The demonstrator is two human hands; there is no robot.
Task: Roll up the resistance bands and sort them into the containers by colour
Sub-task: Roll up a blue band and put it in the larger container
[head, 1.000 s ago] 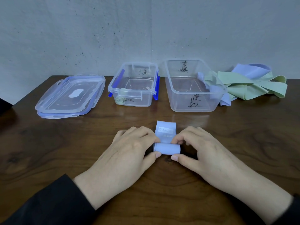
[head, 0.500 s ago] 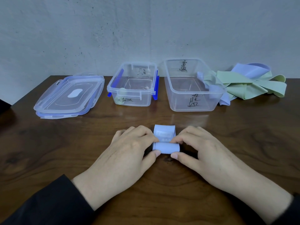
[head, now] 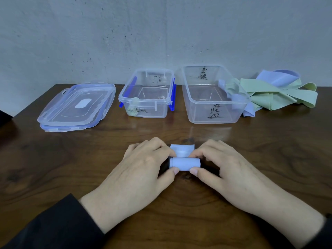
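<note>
Head camera, looking forward and down over the table (head: 53, 168)

It sits close above both hands (head: 140, 169), which meet low in the middle of the picture around the roll (head: 185, 163); the far table edge and wall (head: 161, 33) lie beyond that grip.

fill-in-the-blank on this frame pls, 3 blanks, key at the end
1. Both hands, left hand and right hand, grip the rolled pale ____ resistance band.
2. The loose pile of green and blue bands lies to the ____ of the large clear plastic container.
3. The small clear container with blue clips has its lid ____.

Missing words: blue; right; off
</note>
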